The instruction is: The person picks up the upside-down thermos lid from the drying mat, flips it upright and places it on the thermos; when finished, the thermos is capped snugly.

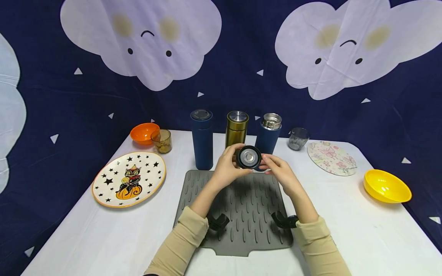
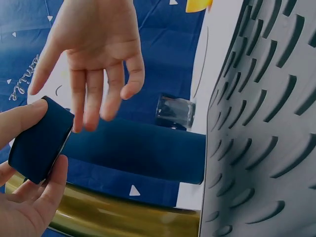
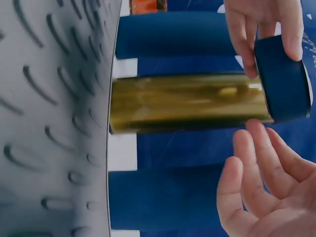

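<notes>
Head view: lid between left fingers

We see orange bowl at far left of white table, amber glass touching its right side. Star-patterned cat plate lies nearer, left of grey ridged mat. Closed navy flask and gold flask stand upright behind mat, close together. Smoky glass sits at far right, floral round plate just beside it, yellow bowl near right edge. Cloud-print backdrop hangs behind.
</notes>
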A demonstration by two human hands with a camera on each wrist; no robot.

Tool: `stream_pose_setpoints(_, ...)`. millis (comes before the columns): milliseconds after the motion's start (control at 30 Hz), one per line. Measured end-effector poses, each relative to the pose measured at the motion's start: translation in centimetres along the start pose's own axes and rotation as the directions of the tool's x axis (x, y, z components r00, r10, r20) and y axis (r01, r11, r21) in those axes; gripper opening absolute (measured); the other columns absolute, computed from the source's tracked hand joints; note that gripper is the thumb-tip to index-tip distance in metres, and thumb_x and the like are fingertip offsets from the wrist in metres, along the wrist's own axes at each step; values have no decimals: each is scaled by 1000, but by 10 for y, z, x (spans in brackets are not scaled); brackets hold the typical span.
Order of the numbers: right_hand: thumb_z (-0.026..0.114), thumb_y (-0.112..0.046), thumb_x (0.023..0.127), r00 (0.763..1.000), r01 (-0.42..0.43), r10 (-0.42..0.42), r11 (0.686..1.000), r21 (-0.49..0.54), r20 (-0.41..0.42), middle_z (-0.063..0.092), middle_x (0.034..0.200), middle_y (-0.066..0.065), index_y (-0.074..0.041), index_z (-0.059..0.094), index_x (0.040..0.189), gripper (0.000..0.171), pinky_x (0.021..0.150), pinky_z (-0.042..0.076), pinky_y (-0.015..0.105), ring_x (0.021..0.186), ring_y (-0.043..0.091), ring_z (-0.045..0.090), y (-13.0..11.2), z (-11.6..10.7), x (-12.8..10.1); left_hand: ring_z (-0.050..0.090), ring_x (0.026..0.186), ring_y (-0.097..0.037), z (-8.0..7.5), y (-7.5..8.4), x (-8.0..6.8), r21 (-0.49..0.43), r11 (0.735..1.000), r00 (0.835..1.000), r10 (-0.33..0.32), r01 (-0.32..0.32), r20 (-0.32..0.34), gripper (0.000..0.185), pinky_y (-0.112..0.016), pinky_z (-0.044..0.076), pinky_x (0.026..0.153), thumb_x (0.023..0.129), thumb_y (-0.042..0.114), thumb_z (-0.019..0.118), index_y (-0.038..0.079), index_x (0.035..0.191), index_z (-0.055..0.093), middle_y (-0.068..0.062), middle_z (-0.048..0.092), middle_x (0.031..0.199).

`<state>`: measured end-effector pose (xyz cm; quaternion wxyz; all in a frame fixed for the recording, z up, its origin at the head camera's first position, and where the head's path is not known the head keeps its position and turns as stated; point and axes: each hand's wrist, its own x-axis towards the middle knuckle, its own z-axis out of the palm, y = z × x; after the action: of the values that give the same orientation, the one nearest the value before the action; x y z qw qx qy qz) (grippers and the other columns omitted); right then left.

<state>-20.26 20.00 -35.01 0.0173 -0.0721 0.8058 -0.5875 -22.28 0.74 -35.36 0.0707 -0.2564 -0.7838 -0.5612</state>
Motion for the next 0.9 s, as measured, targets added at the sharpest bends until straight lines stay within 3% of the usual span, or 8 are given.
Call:
stream_pose_setpoints(133, 45, -23, 98, 1000, -2, 2, 1000, 29, 0, 50, 125, 28, 9, 40, 134, 48, 81, 47, 27, 90, 7, 62, -2, 2, -1, 58, 90, -26, 0, 0, 0, -31, 999, 1000, 9, -8, 8, 77, -40, 51, 75, 67, 5, 81, 7, 133, 43, -14, 44, 128)
stream_pose_setpoints(267, 47, -22, 96, 999, -14, 12, 998, 61, 33, 50, 126, 26, 9, 39, 134, 50, 80, 47, 24, 90, 6, 60, -2, 1, 0, 58, 91, -27, -1, 0, -1, -38, 999, 1000, 20, -19, 15, 76, -44, 50, 76, 67, 4, 81, 8, 133, 43, -14, 44, 129)
stream_pose_setpoints(500, 48, -15, 96, 997, -8, -5, 984, 178, 73, 59, 100, -5, 14, 39, 131, 46, 79, 48, 22, 86, 3, 57, 3, 2, 2, 56, 88, -23, -1, -1, 0, -18, 999, 999, 39, -38, 24, 76, -38, 50, 72, 67, 4, 81, 10, 133, 44, -12, 45, 126)
stream_pose_setpoints(600, 48, -9, 96, 997, 24, -42, 970, 243, 67, 59, 92, -10, 16, 38, 128, 42, 77, 49, 22, 82, 4, 58, 5, 4, 3, 55, 88, -21, -1, -2, 0, -7, 1000, 999, 26, -26, 35, 77, -32, 47, 71, 68, 4, 81, 12, 134, 42, -12, 45, 126)
stream_pose_setpoints(767, 48, -5, 95, 992, 108, -122, 957, 269, 35, 54, 94, -1, 15, 37, 129, 41, 77, 51, 23, 81, 6, 60, 4, 9, 0, 54, 97, -22, -1, -2, 0, -100, 994, 994, -41, 51, 98, 86, -36, 48, 78, 71, 10, 80, 16, 142, 31, -12, 41, 131)
stream_pose_setpoints(900, 52, -1, 93, 973, 232, -229, 952, 199, -37, 50, 106, 10, 11, 40, 130, 41, 78, 52, 26, 86, 6, 60, 2, 14, -3, 55, 105, -25, -5, 0, 0, -223, 959, 980, -150, 176, 129, 78, -37, 48, 83, 80, 19, 71, 15, 144, 27, -13, 43, 131)
